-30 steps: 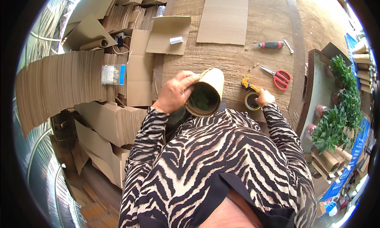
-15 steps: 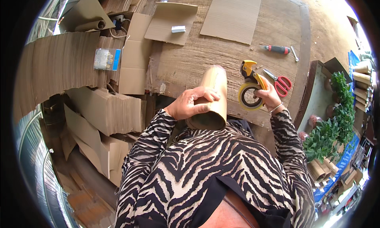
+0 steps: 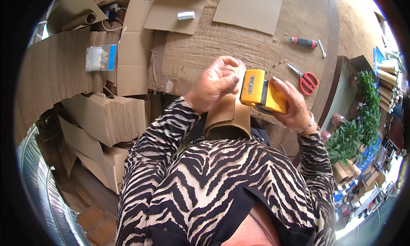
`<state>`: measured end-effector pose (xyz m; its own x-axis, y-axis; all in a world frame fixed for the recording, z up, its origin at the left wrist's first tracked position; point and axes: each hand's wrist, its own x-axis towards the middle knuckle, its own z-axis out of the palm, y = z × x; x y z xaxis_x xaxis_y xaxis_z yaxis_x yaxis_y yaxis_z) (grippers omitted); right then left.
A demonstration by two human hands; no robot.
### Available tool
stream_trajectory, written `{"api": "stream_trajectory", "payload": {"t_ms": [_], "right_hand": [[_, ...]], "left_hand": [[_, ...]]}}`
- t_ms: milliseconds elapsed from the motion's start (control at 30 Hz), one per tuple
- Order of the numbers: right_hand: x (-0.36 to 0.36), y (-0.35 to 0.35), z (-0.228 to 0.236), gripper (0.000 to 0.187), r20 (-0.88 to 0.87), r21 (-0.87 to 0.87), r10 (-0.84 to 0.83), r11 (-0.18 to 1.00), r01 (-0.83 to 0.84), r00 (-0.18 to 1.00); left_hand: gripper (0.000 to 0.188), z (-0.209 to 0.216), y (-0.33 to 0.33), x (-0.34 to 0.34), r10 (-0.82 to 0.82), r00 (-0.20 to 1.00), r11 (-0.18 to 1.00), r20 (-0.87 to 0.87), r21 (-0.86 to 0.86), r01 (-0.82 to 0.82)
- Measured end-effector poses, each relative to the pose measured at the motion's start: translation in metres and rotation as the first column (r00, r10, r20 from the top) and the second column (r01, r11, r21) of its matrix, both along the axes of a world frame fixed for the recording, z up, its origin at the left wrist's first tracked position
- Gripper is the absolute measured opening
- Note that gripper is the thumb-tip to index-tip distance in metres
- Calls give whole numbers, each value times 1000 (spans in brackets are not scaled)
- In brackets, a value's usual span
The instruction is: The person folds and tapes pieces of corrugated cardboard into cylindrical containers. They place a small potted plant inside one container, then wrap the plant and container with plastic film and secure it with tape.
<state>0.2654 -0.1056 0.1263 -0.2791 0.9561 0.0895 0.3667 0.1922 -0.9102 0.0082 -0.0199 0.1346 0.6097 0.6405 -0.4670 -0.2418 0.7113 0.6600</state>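
Note:
My right hand (image 3: 294,105) grips a yellow tape dispenser (image 3: 255,87) and holds it over a rolled cardboard tube (image 3: 228,117). The tube lies against my front at the table's near edge, its open end toward me. Its seam shows along the upper side. Over the tube's far part, just left of the dispenser, my left hand (image 3: 215,83) has its fingers curled in a pinch. Whether a strip of tape is between them I cannot make out. Red-handled scissors (image 3: 306,81) lie on the table beyond my right hand.
Flat cardboard sheets (image 3: 250,8) lie on the wooden table (image 3: 192,53), one bearing a small white block (image 3: 186,16). A red-and-black screwdriver-like tool (image 3: 304,42) and a wrench (image 3: 322,48) are at far right. Cardboard stacks (image 3: 55,75) crowd the left; leafy greenery (image 3: 363,117) stands right.
The dispenser has swung left and turned over above the tube. My left hand has left the tube's near part and moved up beside the dispenser. The view has shifted slightly.

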Motion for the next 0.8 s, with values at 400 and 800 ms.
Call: {"api": "stream_trajectory", "payload": {"t_ms": [400, 800], "right_hand": [[4, 9, 20, 73, -326, -666, 22, 704, -246, 945], [-1, 26, 35, 71, -213, -629, 81, 751, -200, 974]], "left_hand": [[20, -12, -17, -111, -39, 888, 999, -457, -47, 20], [23, -105, -92, -67, -164, 943, 979, -289, -162, 121]]}}
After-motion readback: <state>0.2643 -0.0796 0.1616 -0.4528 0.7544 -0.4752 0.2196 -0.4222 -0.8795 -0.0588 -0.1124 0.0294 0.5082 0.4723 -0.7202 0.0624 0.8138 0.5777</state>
